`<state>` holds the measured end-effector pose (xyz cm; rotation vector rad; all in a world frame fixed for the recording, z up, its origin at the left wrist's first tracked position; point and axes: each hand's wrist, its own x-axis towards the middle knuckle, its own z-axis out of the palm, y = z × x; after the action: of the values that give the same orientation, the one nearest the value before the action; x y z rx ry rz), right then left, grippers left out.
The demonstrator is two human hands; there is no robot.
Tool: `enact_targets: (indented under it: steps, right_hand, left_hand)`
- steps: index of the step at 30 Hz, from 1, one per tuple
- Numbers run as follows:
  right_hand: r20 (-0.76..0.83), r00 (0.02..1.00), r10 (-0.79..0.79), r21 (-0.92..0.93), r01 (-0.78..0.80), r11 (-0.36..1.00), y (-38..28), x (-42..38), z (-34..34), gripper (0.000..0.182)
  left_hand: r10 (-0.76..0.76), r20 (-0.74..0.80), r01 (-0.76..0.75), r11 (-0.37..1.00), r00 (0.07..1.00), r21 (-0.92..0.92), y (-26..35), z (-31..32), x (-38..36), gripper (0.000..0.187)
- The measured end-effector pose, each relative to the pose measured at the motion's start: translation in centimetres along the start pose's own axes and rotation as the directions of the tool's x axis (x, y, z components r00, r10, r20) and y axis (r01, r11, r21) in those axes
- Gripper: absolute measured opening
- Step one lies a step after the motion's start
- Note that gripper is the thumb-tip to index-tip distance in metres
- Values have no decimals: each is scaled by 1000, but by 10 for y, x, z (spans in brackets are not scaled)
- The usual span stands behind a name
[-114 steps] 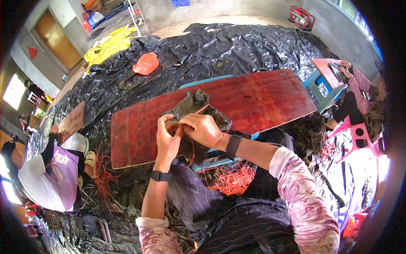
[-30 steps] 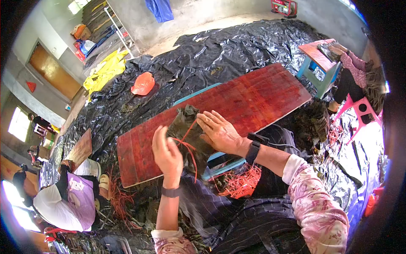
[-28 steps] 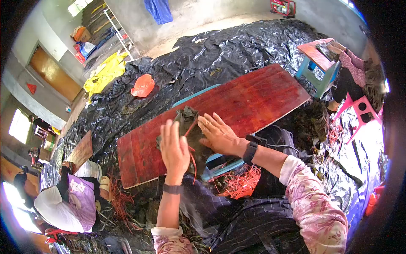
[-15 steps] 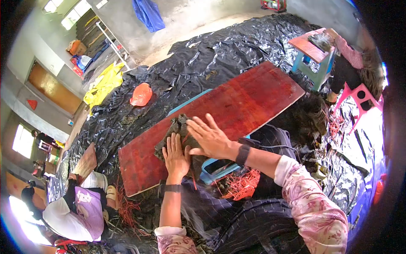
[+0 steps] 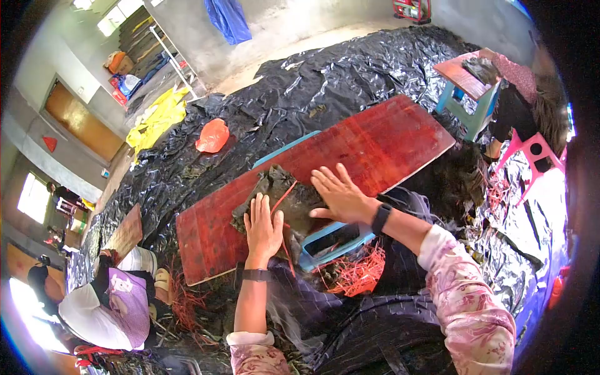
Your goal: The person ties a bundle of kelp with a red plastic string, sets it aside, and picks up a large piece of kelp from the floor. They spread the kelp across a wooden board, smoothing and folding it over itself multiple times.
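Observation:
A dark grey-brown, leafy-looking bundle (image 5: 294,203) lies on a long red board (image 5: 400,137), with a thin red string (image 5: 285,195) across it. My left hand (image 5: 263,231) rests on the bundle's left part, its fingers stretched out and close together. At the bundle's right edge, my right hand (image 5: 342,195) is spread over the board, thumb toward the bundle and nothing in its grasp. Below the board shows a blue stool (image 5: 306,259), partly hidden by the board and the bundle.
An orange bag of red strings (image 5: 359,272) sits close by my lap. Black plastic sheeting (image 5: 350,75) covers the floor, with an orange-red bag (image 5: 213,135) on it. One person (image 5: 112,300) sits at left; another person's sleeve (image 5: 517,75) shows by a small table (image 5: 462,75). A pink stool (image 5: 534,153) stands at right.
My right hand has moved right, off the bundle's top to its right edge, uncovering more of the bundle and the red string. My left hand stays on the bundle.

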<state>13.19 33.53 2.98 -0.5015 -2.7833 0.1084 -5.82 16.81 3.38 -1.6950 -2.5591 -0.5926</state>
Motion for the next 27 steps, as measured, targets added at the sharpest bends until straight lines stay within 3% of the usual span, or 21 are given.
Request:
enact_targets:
  steps: [1,3,5,7,8,10,14,17,19,21,25,27]
  right_hand:
    - [-65,998,16,48,-13,999,3,-12,-12,88]
    - [-97,994,47,81,-39,996,9,-40,-39,82]
    - [-126,987,103,104,-91,990,12,-71,-66,75]
    - [-135,976,173,85,-163,983,22,-105,-75,70]
    - [-141,962,234,113,-219,969,25,-121,-79,65]
    - [-180,940,288,147,-264,953,33,-151,-76,54]
    - [-156,900,408,218,-371,903,44,-201,-51,42]
    - [-210,886,414,268,-355,896,39,-209,-41,40]
    - [-223,899,377,282,-311,908,41,-210,-31,39]
    - [-291,869,399,320,-305,897,39,-205,-27,38]
    - [-292,876,383,349,-275,896,39,-201,-28,37]
    - [-277,894,353,351,-248,903,39,-201,-27,37]
  left_hand:
    - [-3,-10,3,1000,1000,0,-3,-3,4,56]
    - [-23,-238,9,998,971,-59,-10,-11,10,48]
    - [-86,-329,70,996,940,-62,-21,-17,23,43]
    - [-269,-180,243,957,946,-157,-35,-16,35,46]
    - [-274,-188,245,956,943,-161,-33,-19,40,46]
    - [-386,-15,386,922,922,4,-26,-25,47,53]
    - [-407,-16,407,912,913,57,-22,-28,54,53]
    - [-453,66,449,891,889,64,-22,-34,55,55]
    - [-445,52,446,895,894,-17,-24,-34,53,45]
    - [-486,273,497,867,830,35,-21,-49,56,34]
    - [-485,242,515,854,841,-76,-27,-41,40,32]
    - [-384,134,404,894,913,-193,-20,-43,27,34]
